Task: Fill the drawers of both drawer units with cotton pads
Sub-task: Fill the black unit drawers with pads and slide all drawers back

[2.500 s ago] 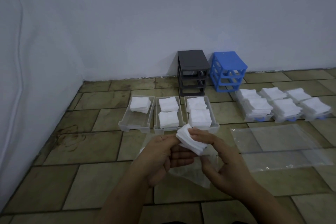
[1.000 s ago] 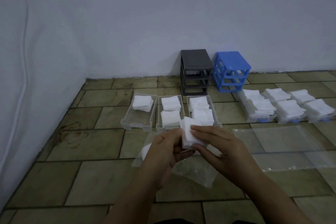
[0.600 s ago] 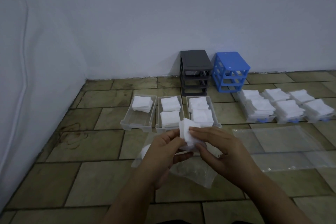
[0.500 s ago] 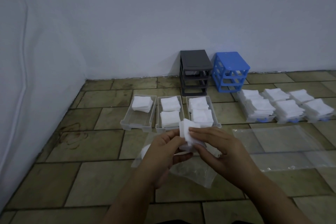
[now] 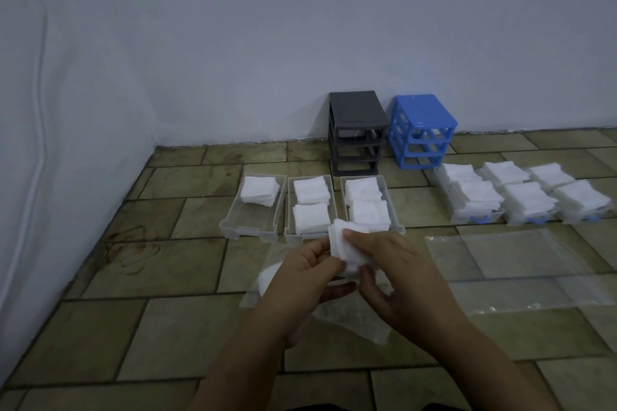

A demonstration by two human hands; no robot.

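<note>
Down on the tiled floor (image 5: 187,264), both hands pinch one small stack of pads (image 5: 345,248) between them: the left hand (image 5: 300,280) closed on its near edge, the right hand (image 5: 394,274) closed over the top. Under the hands lies a crumpled bag (image 5: 354,324). Just beyond stand three clear drawers; the left drawer (image 5: 248,227) holds one pile at its far end, the middle drawer (image 5: 290,207) and right drawer (image 5: 394,210) two each. A grey unit (image 5: 357,133) and a blue unit (image 5: 422,130) stand empty against the wall.
</note>
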